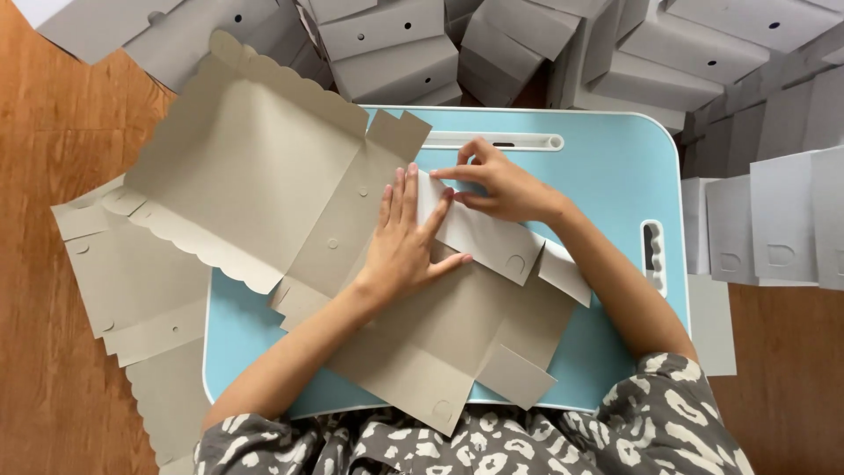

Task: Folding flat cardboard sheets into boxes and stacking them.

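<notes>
While my left hand (406, 246) lies flat and open on the grey die-cut box blank (352, 255), beside it my right hand (501, 186) pinches its white folded flap (479, 236); I judge uneven pressure could skew the crease.

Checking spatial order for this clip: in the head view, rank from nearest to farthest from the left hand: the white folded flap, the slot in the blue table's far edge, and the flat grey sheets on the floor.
From the left hand:
1. White folded flap, touching its fingertips.
2. Slot in the blue table's far edge, ahead.
3. Flat grey sheets on the floor, far to the left.
</notes>
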